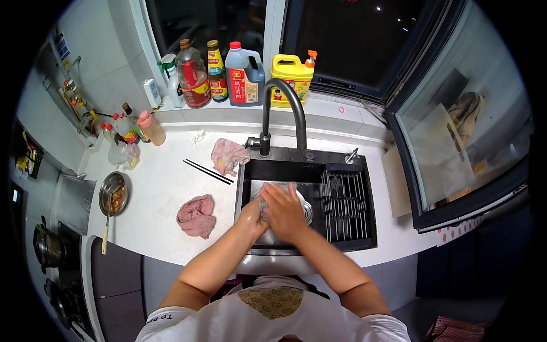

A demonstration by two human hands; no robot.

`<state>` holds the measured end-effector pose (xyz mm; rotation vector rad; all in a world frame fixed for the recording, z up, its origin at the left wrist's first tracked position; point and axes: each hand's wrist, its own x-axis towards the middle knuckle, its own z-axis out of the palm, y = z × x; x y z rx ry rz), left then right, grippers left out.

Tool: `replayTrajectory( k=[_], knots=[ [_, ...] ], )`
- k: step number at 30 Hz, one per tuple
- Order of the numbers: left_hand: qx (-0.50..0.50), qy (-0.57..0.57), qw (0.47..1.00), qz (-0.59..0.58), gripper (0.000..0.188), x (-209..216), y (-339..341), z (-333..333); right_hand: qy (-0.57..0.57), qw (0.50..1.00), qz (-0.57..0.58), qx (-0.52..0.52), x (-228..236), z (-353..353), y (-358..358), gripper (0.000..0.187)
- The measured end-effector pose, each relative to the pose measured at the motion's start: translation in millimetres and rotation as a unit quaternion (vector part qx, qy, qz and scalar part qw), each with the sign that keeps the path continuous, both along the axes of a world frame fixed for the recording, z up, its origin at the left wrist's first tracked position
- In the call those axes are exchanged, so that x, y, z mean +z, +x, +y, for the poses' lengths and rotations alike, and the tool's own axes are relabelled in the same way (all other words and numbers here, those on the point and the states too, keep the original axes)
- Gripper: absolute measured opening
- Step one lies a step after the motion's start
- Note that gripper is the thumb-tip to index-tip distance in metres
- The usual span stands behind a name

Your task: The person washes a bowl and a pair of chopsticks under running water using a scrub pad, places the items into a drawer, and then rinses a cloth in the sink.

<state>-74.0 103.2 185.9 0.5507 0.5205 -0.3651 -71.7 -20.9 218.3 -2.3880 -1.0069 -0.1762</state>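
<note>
Both my hands are together over the left part of the black sink [373,228]. My left hand [252,220] is closed around a small grey wad [263,208], perhaps a scrubber or cloth, mostly hidden by the fingers. My right hand [283,212] presses over it from the right, fingers close together, squeezing the wad between both palms. Just beside my right hand, white dishes [307,211] lie in the sink, partly covered by that hand. The black tap [300,117] arches over the sink behind my hands.
A black drying rack [345,208] fills the sink's right side. On the counter at left lie a pink cloth [196,216], black chopsticks [208,171], a pink-white cloth [229,155] and a metal bowl [114,194] of food. Bottles line the sill; an open window [450,142] juts in at right.
</note>
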Motion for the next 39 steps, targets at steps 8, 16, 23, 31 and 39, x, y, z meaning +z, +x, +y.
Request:
replayTrajectory(
  k=[8, 16, 23, 31, 39],
  knots=[
    [-0.175, 0.026, 0.974, -0.145, 0.037, 24, -5, 25, 0.307, 0.729, 0.61, 0.038, -4, -52, 67, 0.043],
    [-0.131, 0.036, 0.988, -0.079, 0.047, -21, 28, 39, 0.573, 0.454, 0.675, -0.097, -9, -40, 29, 0.048],
    [0.084, 0.193, 0.974, -0.078, 0.047, -52, 0, -17, 0.625, 0.503, 0.492, -0.339, -27, -9, 16, 0.044],
    [-0.04, 0.319, 0.94, -0.114, 0.038, -22, 21, -21, 0.444, 0.822, 0.17, -0.313, -23, 4, -33, 0.025],
    [-0.215, 0.192, 0.933, -0.214, 0.041, -1, 46, 21, 0.415, 0.814, 0.378, -0.149, -14, -47, -7, 0.026]
  ],
)
